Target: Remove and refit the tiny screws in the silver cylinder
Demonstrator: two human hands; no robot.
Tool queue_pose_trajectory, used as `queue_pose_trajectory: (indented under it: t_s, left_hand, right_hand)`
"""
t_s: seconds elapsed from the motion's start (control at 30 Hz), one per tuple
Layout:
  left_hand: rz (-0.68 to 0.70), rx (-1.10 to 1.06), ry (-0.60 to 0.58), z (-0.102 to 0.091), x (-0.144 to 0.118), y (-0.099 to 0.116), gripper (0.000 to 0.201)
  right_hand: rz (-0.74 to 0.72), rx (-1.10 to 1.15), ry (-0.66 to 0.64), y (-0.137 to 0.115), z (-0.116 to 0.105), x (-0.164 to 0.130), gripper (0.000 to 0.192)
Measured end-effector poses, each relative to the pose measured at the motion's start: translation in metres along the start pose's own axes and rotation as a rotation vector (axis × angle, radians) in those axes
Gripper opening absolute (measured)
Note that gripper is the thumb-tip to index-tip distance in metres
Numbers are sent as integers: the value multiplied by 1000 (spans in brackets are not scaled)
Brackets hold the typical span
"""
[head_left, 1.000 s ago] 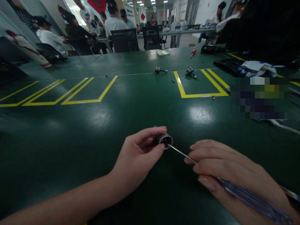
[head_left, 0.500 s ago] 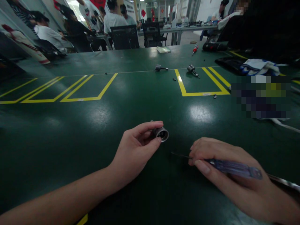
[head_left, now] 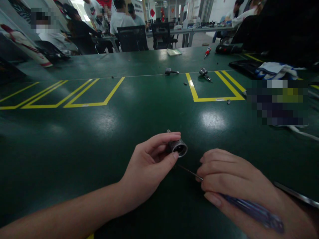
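From afar, my left hand (head_left: pixel 149 161) pinches the metal cup (head_left: pixel 180 146) (likely hard and slippery, so hold its sides) and my right hand (head_left: pixel 236 177) grips a screwdriver (head_left: pixel 256 211).

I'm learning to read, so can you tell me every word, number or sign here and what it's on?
No text can be read here.
Right yellow tape's label: too small.
Left yellow tape's label: too small.
Wall sign at the back: dark marks, too blurred.
Metal part in the left hand, tool in the right hand: no writing I can make out.
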State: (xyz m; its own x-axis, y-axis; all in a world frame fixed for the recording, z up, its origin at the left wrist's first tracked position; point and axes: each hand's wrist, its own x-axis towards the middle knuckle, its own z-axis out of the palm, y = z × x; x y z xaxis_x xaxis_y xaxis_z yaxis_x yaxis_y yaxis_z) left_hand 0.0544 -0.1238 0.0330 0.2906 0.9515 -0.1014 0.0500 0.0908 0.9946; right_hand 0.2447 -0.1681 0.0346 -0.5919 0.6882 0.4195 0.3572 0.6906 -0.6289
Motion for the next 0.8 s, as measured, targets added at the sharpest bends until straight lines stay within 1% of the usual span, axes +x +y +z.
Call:
queue_pose_trajectory:
  t_s: [0.07,0.17,0.27,0.37,0.5,0.63,0.8]
  left_hand:
    - [-9,2,1,0,0,0,27]
    - [-11,16,6,-1,0,-1,28]
    - [-10,19,10,-2,1,-1,29]
    - [-22,16,23,-2,2,0,28]
    - [-29,6,22,-2,2,1,28]
    - [-24,4,25,-2,2,1,28]
    - [-17,4,25,-4,2,0,28]
  right_hand:
    - [-10,-29,16,0,-1,-1,20]
    - [18,19,57,0,-1,-2,17]
    - [75,113,27,0,0,-2,16]
    - [163,159,-25,-1,1,-1,15]
    - [185,155,-43,-1,3,0,15]
    - [178,133,-26,-1,4,0,17]
    - [268,129,-49,-3,2,-1,10]
